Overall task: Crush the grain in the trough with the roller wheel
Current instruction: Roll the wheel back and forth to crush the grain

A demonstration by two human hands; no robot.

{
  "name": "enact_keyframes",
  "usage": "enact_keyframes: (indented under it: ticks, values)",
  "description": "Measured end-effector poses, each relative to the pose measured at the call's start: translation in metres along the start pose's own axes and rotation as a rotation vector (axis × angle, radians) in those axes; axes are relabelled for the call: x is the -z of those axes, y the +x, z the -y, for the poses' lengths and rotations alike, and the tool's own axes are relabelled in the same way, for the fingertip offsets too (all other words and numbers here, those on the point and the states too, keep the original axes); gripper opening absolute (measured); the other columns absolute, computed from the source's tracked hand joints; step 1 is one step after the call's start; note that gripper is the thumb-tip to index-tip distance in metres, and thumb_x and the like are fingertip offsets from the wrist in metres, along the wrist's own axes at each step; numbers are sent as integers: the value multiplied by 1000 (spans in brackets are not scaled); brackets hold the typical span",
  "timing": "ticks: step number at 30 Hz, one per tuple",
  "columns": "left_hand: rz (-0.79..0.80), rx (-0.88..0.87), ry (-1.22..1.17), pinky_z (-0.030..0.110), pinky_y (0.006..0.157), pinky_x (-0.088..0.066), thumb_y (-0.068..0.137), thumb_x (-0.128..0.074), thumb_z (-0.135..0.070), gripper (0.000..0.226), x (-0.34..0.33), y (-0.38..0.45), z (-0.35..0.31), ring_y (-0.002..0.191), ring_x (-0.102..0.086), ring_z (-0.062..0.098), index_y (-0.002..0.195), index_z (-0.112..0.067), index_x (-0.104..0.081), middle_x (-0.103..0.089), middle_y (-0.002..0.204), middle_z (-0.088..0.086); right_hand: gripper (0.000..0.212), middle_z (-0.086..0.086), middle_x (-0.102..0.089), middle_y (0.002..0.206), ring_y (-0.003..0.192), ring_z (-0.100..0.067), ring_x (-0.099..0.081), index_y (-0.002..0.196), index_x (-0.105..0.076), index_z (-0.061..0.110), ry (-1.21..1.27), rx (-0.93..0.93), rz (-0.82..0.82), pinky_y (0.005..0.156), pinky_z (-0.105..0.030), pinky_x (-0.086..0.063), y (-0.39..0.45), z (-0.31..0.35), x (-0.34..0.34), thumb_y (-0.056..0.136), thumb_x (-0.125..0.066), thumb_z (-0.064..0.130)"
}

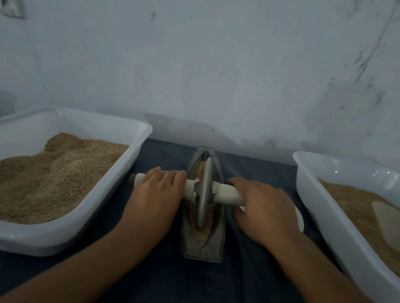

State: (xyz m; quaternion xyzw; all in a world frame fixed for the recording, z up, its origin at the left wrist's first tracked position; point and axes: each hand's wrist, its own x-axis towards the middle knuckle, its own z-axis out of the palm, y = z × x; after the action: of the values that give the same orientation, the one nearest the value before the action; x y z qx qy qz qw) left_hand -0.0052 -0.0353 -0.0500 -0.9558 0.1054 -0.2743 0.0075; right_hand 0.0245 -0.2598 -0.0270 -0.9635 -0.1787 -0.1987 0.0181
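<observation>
Between two white tubs, left hand (156, 191) and right hand (264, 209) press the axle handle (227, 193); the stiff, likely heavy roller wheel (204, 193) sits in the grain-filled trough (214, 240).

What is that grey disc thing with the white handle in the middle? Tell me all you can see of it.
It is a thin grey metal-looking roller wheel, standing upright on its edge inside a narrow boat-shaped grey trough that holds tan crushed grain. A white rod-like handle passes through its centre, sticking out to both sides; the covering looks chipped near the hub. The left hand lies over one end of the handle and the right hand over the other.
</observation>
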Motion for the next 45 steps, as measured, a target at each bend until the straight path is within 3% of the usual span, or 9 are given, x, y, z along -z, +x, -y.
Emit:
enact_keyframes:
  ticks: [5, 9, 12, 20, 24, 29, 35, 41, 45]
  values:
    - [-91, -2, -33, 43, 90, -54, 56, -91, -14, 58, -4, -11, 1, 86, -67, 26, 108, -10, -66, -71, 97, 8, 41, 9, -66, 112, 98, -17, -64, 130, -53, 38, -47, 38, -41, 77, -35, -48, 0, 1, -2, 90, -60, 44]
    - [-24, -16, 34, 34, 95, -46, 77, -78, -25, 47, -15, 10, 5, 96, -61, 19, 118, -19, -55, -66, 110, 1, 42, 11, -67, 107, 91, -14, -65, 129, -52, 42, -51, 2, -10, 64, -30, -37, 16, -6, -14, 89, -62, 46]
    - [10, -32, 103, 33, 98, -42, 86, -68, -27, 37, -26, 36, 6, 101, -57, 19, 116, -21, -48, -62, 113, 0, 41, 12, -67, 103, 90, -16, -64, 127, -50, 46, -16, -62, 83, 63, -31, -37, 34, -16, -26, 87, -63, 49]
    - [25, 62, 139, 27, 70, -33, 91, -62, -21, 22, -46, 81, 18, 79, -55, 14, 96, -24, -41, -61, 95, -5, 45, 14, -67, 103, 89, -16, -61, 120, -52, 51, -6, -57, 210, 58, -30, -33, 96, -34, -40, 78, -68, 48]
    - [59, 87, 158, 29, 65, -35, 93, -60, -19, 17, -51, 94, 22, 83, -62, 16, 104, -21, -47, -63, 96, -4, 49, 18, -65, 105, 87, -12, -55, 123, -53, 54, -16, -33, 299, 58, -29, -34, 116, -35, -35, 77, -68, 49]
    - [56, 102, 123, 29, 67, -41, 94, -61, -23, 18, -51, 92, 23, 86, -63, 15, 108, -23, -50, -64, 99, -4, 44, 16, -62, 96, 82, -14, -54, 118, -59, 49, -33, -31, 302, 55, -27, -31, 116, -34, -33, 76, -68, 45]
    - [25, 25, 145, 30, 77, -37, 91, -60, -21, 19, -40, 75, 12, 91, -59, 17, 104, -22, -45, -61, 101, -3, 34, 15, -65, 95, 77, -13, -55, 112, -57, 49, 17, -96, 234, 52, -26, -26, 85, -31, -37, 79, -66, 42]
    - [7, 11, 100, 31, 88, -40, 88, -62, -22, 28, -29, 37, 7, 96, -56, 18, 113, -22, -49, -62, 107, -2, 39, 14, -68, 105, 92, -16, -64, 124, -53, 49, 4, -37, 76, 57, -30, -29, 45, -18, -27, 86, -62, 48]
    - [25, -20, 85, 31, 95, -40, 85, -68, -24, 41, -15, 19, 4, 102, -54, 17, 120, -22, -47, -60, 116, -2, 41, 11, -67, 111, 97, -17, -65, 129, -53, 44, 12, -25, 13, 67, -32, -39, 20, -10, -19, 89, -61, 44]
